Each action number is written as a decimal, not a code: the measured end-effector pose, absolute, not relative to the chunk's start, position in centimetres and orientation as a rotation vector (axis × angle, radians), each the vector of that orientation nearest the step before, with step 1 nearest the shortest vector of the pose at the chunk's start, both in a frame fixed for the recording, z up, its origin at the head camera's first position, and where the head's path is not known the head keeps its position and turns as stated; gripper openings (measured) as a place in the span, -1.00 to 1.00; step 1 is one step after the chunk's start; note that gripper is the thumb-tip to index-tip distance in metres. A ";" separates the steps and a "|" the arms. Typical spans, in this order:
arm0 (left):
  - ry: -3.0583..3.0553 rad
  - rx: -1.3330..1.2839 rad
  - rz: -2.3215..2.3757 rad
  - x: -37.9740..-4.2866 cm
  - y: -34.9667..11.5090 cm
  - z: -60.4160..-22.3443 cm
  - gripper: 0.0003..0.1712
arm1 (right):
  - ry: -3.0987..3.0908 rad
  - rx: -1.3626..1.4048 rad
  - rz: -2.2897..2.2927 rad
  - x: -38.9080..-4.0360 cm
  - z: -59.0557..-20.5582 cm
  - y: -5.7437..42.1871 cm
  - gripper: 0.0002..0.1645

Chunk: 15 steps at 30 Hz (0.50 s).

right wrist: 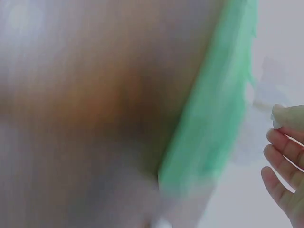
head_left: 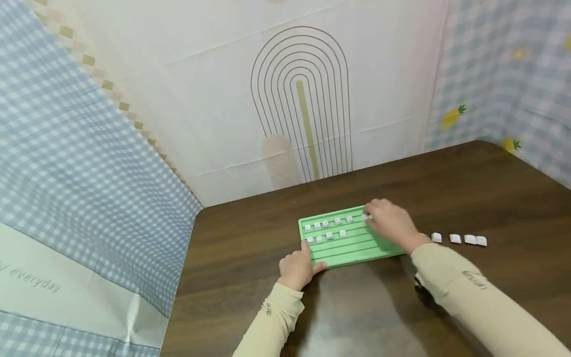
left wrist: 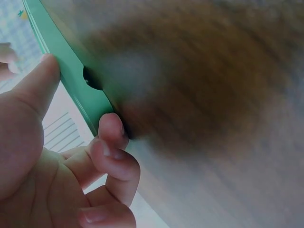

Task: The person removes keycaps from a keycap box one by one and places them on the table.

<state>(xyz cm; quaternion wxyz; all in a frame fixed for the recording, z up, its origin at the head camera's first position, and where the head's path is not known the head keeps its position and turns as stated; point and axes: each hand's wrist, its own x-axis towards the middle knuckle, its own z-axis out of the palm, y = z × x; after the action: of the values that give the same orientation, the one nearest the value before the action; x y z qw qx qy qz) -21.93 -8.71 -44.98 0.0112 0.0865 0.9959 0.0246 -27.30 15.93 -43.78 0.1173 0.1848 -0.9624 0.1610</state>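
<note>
A green slotted tray (head_left: pixel 343 253) lies on the dark wooden table, with white keycaps (head_left: pixel 329 235) in its two far rows. My left hand (head_left: pixel 296 269) holds the tray's near left corner. In the left wrist view, its thumb (left wrist: pixel 40 80) lies on the green edge, and a curled finger touches the corner. My right hand (head_left: pixel 392 223) is over the tray's right part. It pinches a white keycap (right wrist: pixel 276 123) between thumb and forefinger, at the right of the far row in the head view. The hand and forearm hide the tray's right end.
Several loose white keycaps (head_left: pixel 455 238) lie in a line on the table (head_left: pixel 232 277), right of the tray. A printed white cloth (head_left: pixel 214 99) hangs behind the table, with blue checked cloth (head_left: pixel 111 163) on the left and also on the right.
</note>
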 end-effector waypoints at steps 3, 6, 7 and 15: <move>3.099 0.276 0.098 -22.0 -8.8 -44.9 -0.08 | -2.874 0.409 0.491 -26.9 -42.8 19.3 -0.74; 3.092 0.260 0.114 -21.8 -9.1 -44.8 -0.09 | -2.966 0.320 0.507 -26.8 -43.0 21.7 -0.74; 3.093 0.256 0.118 -21.8 -9.2 -44.8 -0.09 | -2.999 0.300 0.519 -26.8 -43.3 22.3 -0.73; 3.070 0.257 0.133 -21.8 -8.9 -44.7 -0.09 | -3.141 0.228 0.556 -26.8 -45.0 24.1 -0.74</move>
<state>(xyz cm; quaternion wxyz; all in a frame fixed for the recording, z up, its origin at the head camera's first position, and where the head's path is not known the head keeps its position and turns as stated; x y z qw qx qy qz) -21.85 -8.87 -44.68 0.0292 0.0833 0.9952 0.0431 -26.82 24.10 -45.02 -0.0280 0.0714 -0.9818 0.1738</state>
